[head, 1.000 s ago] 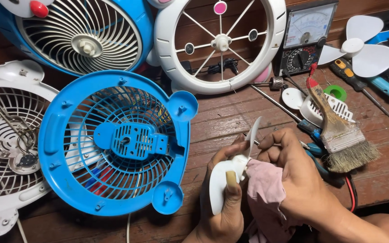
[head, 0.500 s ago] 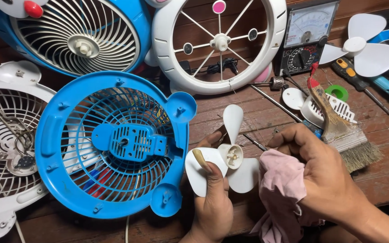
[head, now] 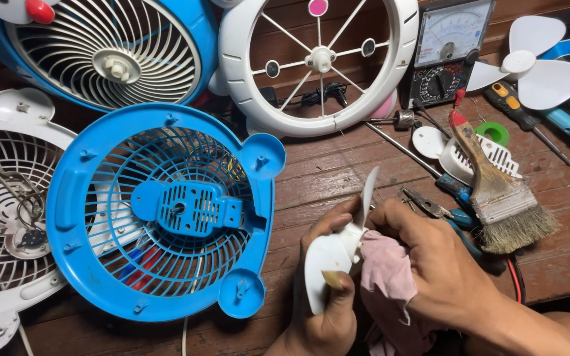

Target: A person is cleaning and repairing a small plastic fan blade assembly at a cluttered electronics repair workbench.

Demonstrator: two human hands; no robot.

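White three-bladed fan propeller (head: 330,260), edge-on, in left hand's (head: 324,310) pinching grip; right hand's (head: 440,270) grip bunching pink cloth (head: 385,270).

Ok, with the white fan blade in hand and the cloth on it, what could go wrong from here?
1. The left hand grips the white fan blade by one thin vane; pressure from the pink cloth in the right hand might bend or crack it.
2. The paintbrush and pliers lie close beside the right hand; a sweep could knock them.

One head-worn camera looks steeply down, close over the wooden workbench (head: 338,171).
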